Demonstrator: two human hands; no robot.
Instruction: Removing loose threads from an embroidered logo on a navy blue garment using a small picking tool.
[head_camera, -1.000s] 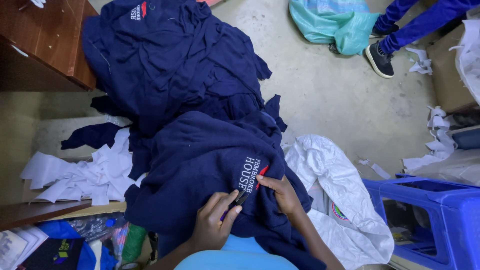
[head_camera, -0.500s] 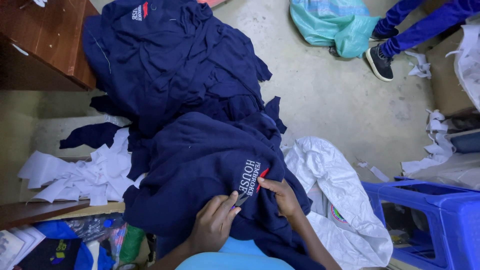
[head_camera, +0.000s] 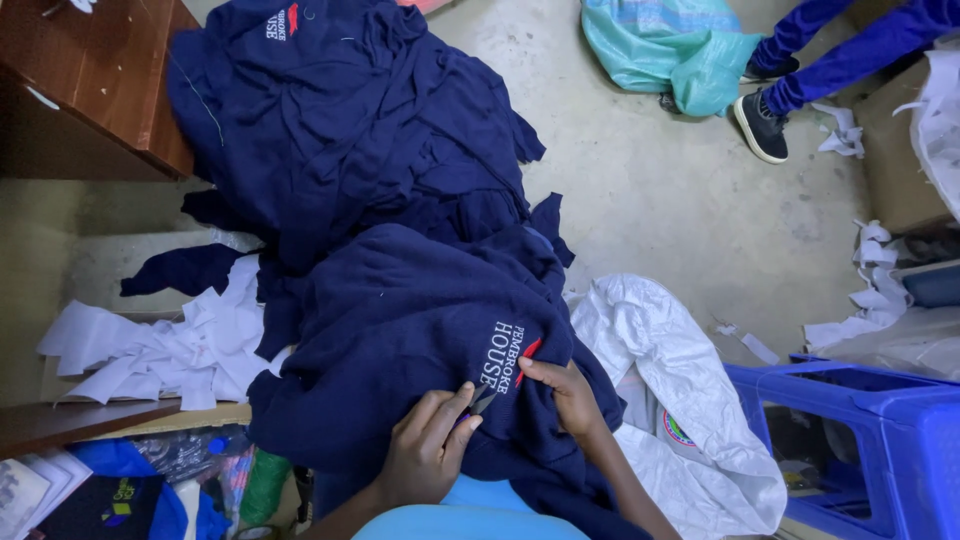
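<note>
A navy blue garment (head_camera: 400, 330) with a white and red embroidered emblem (head_camera: 505, 355) lies over my lap. My left hand (head_camera: 425, 450) holds a small dark thread clipper (head_camera: 482, 402) with its tip just below the emblem. My right hand (head_camera: 565, 395) pinches the cloth beside the emblem and holds it taut. Behind it a heap of more navy garments (head_camera: 350, 120) spreads across the floor.
White paper scraps (head_camera: 160, 350) lie to the left by a brown wooden table (head_camera: 95, 80). A white sack (head_camera: 670, 400) and blue plastic stool (head_camera: 870, 430) sit to the right. Another person's blue-trousered legs and shoe (head_camera: 760, 125) stand beside a teal bag (head_camera: 670, 45).
My left hand has shifted slightly right, bringing the clipper closer to the emblem. My right hand stays pinched on the cloth.
</note>
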